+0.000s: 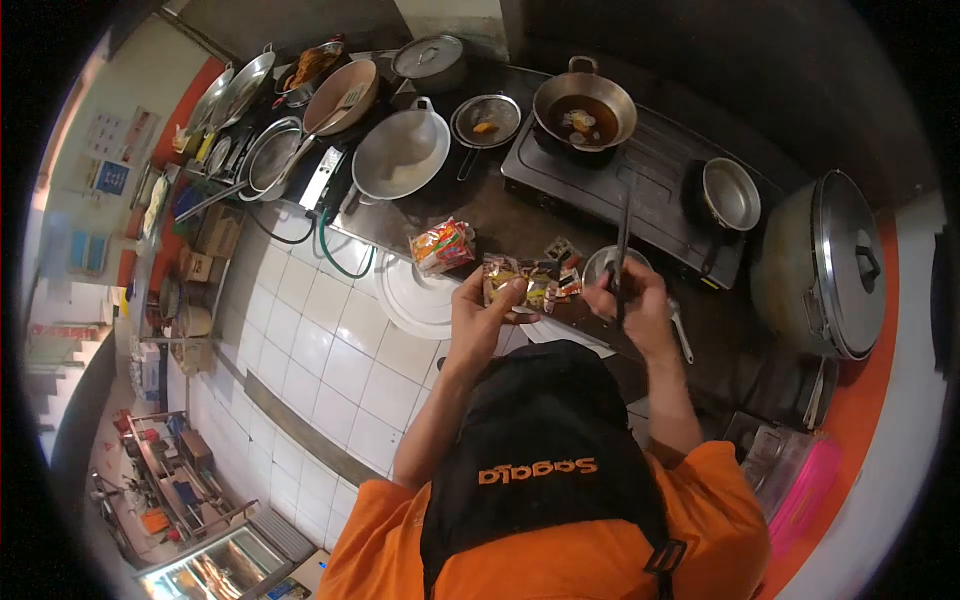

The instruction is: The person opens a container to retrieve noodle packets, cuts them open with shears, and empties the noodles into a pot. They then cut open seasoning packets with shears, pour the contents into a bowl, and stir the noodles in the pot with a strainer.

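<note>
My left hand (486, 308) is closed on a strip of shiny brown-and-gold sachets (507, 280), its thumb pressed over them. My right hand (636, 305) grips a long, narrow dark knife-like tool (625, 225) that points up toward the stove. Just beyond the right fingers sits a small metal bowl (598, 262), partly covered by the hand. A red-and-white food packet (442, 246) stands on the counter edge left of the sachets. Further small sachets (562, 249) lie on the counter between the hands.
A wok with brown oil (583, 108) and a small saucepan (731, 194) stand on the gas stove (660, 160). A large lidded pot (810, 265) is at right. Left along the counter are a white pan (402, 152), a strainer (487, 120) and several other pans.
</note>
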A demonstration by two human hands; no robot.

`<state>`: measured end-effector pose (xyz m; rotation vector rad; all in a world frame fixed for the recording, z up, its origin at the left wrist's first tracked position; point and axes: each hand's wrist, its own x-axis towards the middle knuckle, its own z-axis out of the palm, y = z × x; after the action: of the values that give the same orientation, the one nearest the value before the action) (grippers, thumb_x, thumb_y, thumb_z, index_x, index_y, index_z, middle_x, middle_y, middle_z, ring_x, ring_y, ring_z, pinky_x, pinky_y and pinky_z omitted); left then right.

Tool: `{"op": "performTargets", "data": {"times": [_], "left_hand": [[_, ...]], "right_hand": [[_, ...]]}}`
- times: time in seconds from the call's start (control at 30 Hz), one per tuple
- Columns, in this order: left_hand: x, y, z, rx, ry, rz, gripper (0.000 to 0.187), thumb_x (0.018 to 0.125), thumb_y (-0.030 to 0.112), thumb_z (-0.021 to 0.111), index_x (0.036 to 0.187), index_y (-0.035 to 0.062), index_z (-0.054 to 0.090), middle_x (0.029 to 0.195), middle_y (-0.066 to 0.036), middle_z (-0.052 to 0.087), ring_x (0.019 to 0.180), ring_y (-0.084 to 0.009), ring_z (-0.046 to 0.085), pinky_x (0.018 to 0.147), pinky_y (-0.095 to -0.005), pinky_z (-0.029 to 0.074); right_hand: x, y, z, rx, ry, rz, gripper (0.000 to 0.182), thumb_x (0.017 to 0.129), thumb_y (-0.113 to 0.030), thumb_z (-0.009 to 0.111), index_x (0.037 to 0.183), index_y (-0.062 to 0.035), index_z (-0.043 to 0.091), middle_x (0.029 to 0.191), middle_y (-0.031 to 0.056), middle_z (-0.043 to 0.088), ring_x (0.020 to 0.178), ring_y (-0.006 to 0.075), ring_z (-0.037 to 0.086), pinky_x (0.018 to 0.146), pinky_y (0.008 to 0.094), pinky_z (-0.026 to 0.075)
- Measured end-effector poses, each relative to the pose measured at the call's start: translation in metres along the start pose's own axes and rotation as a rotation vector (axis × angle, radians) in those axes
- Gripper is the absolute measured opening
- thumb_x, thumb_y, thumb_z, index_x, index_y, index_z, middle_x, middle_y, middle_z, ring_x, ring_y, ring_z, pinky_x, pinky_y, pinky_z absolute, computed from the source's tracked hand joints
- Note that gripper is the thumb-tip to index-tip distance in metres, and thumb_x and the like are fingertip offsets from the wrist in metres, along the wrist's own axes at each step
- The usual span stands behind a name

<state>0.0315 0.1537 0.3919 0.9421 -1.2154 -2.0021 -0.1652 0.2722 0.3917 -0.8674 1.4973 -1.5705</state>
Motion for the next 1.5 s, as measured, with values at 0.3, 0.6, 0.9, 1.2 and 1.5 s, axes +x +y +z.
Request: {"op": "performTargets", "data": {"times": [0.3,0.6,0.9,1.2,1.5], "left_hand": [[0.028,-0.014,-0.025,0.237,-0.160,0.018,0.020,0.090,0.011,0.072,0.106,-0.0011,0.067,0.094,-0.005,0.071,0.083,-0.0093,0.067,0.070,-0.0250,0.058],[0.053,-0.005,-0.039,0.411,-0.300,-0.113,0.018,0.085,0.010,0.076,0.098,-0.0010,0.073,0.092,-0.006,0.073,0.083,-0.0096,0.066,0.073,-0.0262,0.055],[0.099,-0.039,-0.063,0.416,-0.339,-0.143,0.019,0.085,0.014,0.077,0.097,-0.0013,0.074,0.083,-0.003,0.072,0.073,-0.0065,0.063,0.069,-0.0245,0.053],[0.169,-0.114,-0.117,0.484,-0.403,-0.335,0.018,0.082,0.011,0.078,0.096,-0.0009,0.075,0.087,-0.004,0.073,0.079,-0.0104,0.064,0.070,-0.0290,0.052],[0.185,-0.167,-0.164,0.328,-0.243,-0.445,0.021,0.087,0.013,0.074,0.100,-0.0031,0.071,0.090,-0.007,0.072,0.079,-0.0143,0.067,0.071,-0.0304,0.056]], "right_hand": [[-0.016,0.006,-0.042,-0.762,-0.316,0.090,0.063,0.061,-0.050,0.092,0.082,-0.0023,0.057,0.071,0.0053,0.059,0.066,0.0159,0.057,0.061,0.0330,0.046],[0.001,0.023,-0.029,-0.773,-0.351,0.139,0.060,0.061,-0.053,0.090,0.072,-0.0029,0.059,0.063,0.0070,0.059,0.060,0.0195,0.058,0.056,0.0348,0.044],[0.025,0.076,-0.006,-0.750,-0.274,0.205,0.058,0.064,-0.053,0.089,0.067,-0.0017,0.062,0.058,0.0088,0.059,0.053,0.0194,0.058,0.052,0.0358,0.043],[0.071,0.181,0.015,-0.647,-0.271,0.270,0.062,0.065,-0.057,0.087,0.062,0.0000,0.062,0.055,0.0078,0.058,0.050,0.0196,0.056,0.050,0.0380,0.043],[0.068,0.309,0.047,-0.738,-0.101,0.291,0.053,0.069,-0.051,0.084,0.076,0.0004,0.071,0.067,0.0191,0.066,0.070,0.0371,0.068,0.065,0.0444,0.052]]}}
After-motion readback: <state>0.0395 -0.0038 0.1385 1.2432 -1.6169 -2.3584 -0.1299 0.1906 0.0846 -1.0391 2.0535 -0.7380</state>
